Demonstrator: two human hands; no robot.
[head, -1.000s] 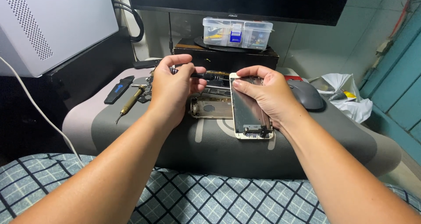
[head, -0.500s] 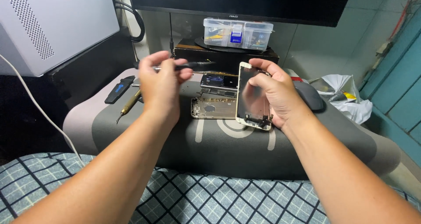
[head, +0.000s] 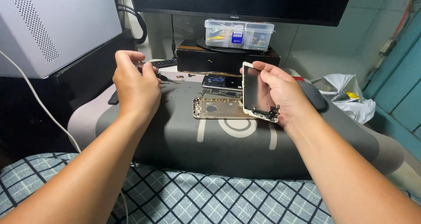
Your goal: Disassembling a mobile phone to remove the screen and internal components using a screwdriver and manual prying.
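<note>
my right hand (head: pixel 280 94) has a tight grip on the phone screen (head: pixel 255 92), tipped up over the open phone (head: pixel 217 107). my left hand (head: pixel 136 86) is curled shut on a thin dark tool (head: pixel 157 74) above the mat (head: pixel 175 127).

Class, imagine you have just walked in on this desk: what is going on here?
A person is taking a smartphone apart on a grey mat. The right hand holds the detached screen panel upright, above the opened gold phone housing lying on the mat. The left hand has a grip on a thin dark tool, raised over the mat's left side. A clear plastic parts box sits behind, under a monitor.
</note>
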